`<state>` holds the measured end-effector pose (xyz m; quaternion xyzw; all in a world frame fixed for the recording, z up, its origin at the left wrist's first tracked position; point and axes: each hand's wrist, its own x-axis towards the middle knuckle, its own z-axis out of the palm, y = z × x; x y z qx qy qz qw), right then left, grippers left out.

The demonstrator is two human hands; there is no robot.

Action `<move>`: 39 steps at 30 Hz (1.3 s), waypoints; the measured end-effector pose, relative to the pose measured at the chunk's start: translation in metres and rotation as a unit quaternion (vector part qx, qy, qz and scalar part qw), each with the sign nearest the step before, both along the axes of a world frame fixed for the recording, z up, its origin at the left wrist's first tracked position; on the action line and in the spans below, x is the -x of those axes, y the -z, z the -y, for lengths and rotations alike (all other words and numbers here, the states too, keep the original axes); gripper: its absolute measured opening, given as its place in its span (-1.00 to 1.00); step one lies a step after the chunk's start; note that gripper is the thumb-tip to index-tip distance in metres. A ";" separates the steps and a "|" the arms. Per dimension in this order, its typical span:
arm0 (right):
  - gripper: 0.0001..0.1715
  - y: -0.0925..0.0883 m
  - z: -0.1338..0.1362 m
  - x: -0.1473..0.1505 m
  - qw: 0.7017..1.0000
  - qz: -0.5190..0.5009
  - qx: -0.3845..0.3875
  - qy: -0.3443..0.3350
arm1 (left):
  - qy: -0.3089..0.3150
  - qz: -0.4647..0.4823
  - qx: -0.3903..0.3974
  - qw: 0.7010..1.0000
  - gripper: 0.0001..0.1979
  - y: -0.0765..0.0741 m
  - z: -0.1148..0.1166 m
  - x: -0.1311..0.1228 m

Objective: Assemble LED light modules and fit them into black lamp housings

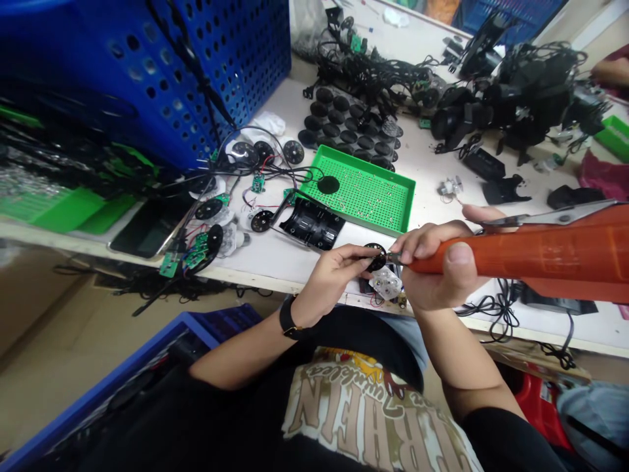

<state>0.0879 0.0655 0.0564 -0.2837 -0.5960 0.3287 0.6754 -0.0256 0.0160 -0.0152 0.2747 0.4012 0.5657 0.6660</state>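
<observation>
My right hand [437, 262] is wrapped round an orange power screwdriver [531, 252] with a metal lever along its top. The tool lies nearly level, its tip pointing left at a small black perforated disc [376, 254]. With thumb and fingers pinched together, my left hand [339, 269] holds that disc at the tip; whether a screw is between them is too small to tell. Just below sits a clear, faceted lens cluster [386, 283] with thin red wires. A black half-cylinder housing [314, 223] lies to the left of the disc.
A green perforated tray [407, 203] with scattered screws stands behind my hands. Black round parts [344, 121] sit in rows beyond it. Tangled black cables, circuit boards [168, 264] and a phone [150, 226] lie left. A tall blue crate [236, 59] blocks the back left.
</observation>
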 end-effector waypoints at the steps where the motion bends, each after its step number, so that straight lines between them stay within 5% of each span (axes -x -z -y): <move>1: -0.60 0.001 0.000 -0.001 1.000 0.007 0.002 -0.001 | 0.001 -0.007 -0.002 1.000 -0.68 0.000 0.000 0.000; 14: -0.56 0.010 -0.004 -0.009 1.000 0.013 0.003 -0.021 | -0.001 -0.138 -0.060 0.989 -0.58 -0.006 0.006 -0.004; 18: -0.56 0.008 -0.002 -0.008 1.000 0.000 -0.007 0.018 | -0.033 -0.274 -0.103 0.956 -0.41 -0.008 0.007 -0.005; 22: -0.65 0.000 0.003 -0.009 0.999 -0.031 -0.015 -0.016 | -0.036 -0.362 -0.152 0.919 -0.48 -0.010 0.005 -0.005; 30: -0.69 -0.010 0.022 -0.028 0.999 0.018 0.012 0.035 | 0.026 -0.434 -0.230 0.871 -0.58 -0.015 0.013 -0.012; 39: -0.87 -0.002 0.026 -0.035 0.999 -0.052 0.006 0.013 | -0.044 -0.502 -0.298 0.811 -0.53 -0.001 0.019 -0.021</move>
